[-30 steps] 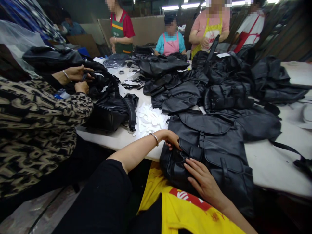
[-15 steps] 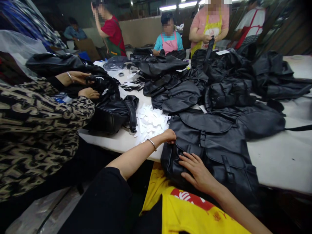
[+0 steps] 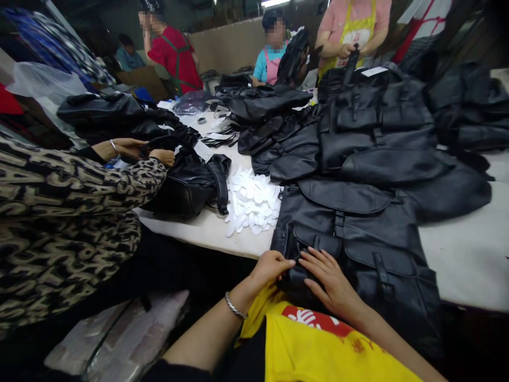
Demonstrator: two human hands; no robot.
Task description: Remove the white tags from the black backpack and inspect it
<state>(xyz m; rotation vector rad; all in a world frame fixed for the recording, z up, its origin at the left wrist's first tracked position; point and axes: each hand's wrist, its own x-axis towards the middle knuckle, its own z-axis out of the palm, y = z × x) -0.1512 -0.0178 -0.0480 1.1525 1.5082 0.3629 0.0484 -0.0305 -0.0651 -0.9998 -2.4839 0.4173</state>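
Note:
A black backpack [image 3: 361,223] lies front side up at the table's near edge, its lower part hanging past it. It has a flap, straps with buckles and two front pockets. My left hand [image 3: 272,265] is closed at its lower left edge, thumb against the side of the left pocket; the curled fingertips are partly hidden. Spread over that pocket's lower part, my right hand [image 3: 328,276] lies flat with fingers stretched out. Just beyond my left hand is a heap of small white strips [image 3: 254,204] on the white tabletop [image 3: 465,249].
More black bags [image 3: 382,127] are piled behind the backpack. At left, a co-worker's patterned sleeve [image 3: 131,180] reaches toward another black bag [image 3: 191,180]. Several people stand or sit across the table. A plastic-wrapped bundle [image 3: 123,334] lies low at left.
My left hand has moved down along the backpack's left edge, closer to my right hand, which stays on the pocket. Behind, another black bag now lies flatter, its pockets facing up.

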